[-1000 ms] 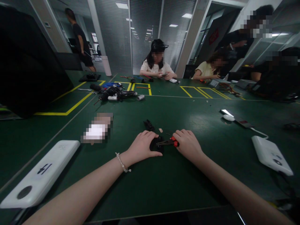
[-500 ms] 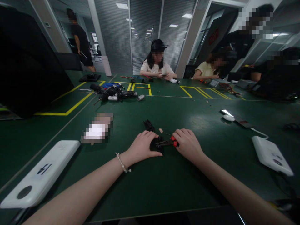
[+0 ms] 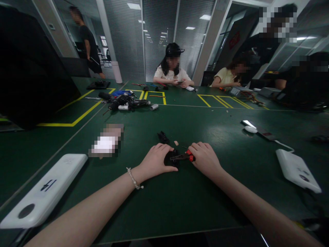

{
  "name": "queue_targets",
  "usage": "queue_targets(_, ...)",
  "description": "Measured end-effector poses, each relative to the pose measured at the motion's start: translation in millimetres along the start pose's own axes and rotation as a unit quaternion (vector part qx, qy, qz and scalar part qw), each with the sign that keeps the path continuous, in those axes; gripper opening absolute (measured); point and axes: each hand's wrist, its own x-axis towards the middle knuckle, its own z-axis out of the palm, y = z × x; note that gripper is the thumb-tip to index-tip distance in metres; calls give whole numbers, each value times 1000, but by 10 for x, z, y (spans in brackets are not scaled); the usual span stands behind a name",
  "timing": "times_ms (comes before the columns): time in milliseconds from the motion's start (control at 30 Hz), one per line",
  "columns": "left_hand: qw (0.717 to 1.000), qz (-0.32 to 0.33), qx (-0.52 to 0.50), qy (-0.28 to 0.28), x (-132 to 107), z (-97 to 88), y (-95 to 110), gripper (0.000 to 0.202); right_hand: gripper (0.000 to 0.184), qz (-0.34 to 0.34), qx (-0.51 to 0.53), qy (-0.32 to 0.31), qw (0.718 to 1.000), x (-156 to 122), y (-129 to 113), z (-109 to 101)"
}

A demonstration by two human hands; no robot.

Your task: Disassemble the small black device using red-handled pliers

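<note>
My left hand (image 3: 156,160) is curled over a small round black part (image 3: 171,160) and pins it to the green table (image 3: 185,195). My right hand (image 3: 205,159) is closed round red-handled pliers (image 3: 183,156); their dark jaws reach left onto the black part. Just beyond the hands lie a small black piece (image 3: 163,137) and a tiny pale bit (image 3: 176,142).
A white power bank (image 3: 43,192) lies at near left, another white device (image 3: 298,169) with a cable at right. A white mouse (image 3: 250,129) and a phone (image 3: 264,133) lie farther right. A heap of dark tools (image 3: 123,102) sits behind. Other people sit across the table.
My hands and the pliers have shifted very slightly left. A person standing at the back left has stepped on.
</note>
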Motion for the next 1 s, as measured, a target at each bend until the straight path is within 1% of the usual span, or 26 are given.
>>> queue_targets(133, 1000, 2, 0, 1, -1, 6, -5, 60, 19, 4, 0, -3, 1000, 0, 5, 9)
queue_targets(333, 1000, 5, 8, 2, 5, 17, -15, 63, 22, -8, -30, 11, 999, -2, -4, -29)
queue_targets(600, 1000, 4, 4, 0, 4, 13, -15, 62, 23, 5, -1, -13, 1000, -1, 5, 5)
queue_targets(867, 1000, 0, 4, -2, -3, 8, -5, 62, 25, 0, -14, -15, 1000, 1, -12, -50)
queue_targets(1000, 1000, -1, 5, -5, -4, -3, -1, 62, 22, 12, -5, -29, 999, 1, -17, -45)
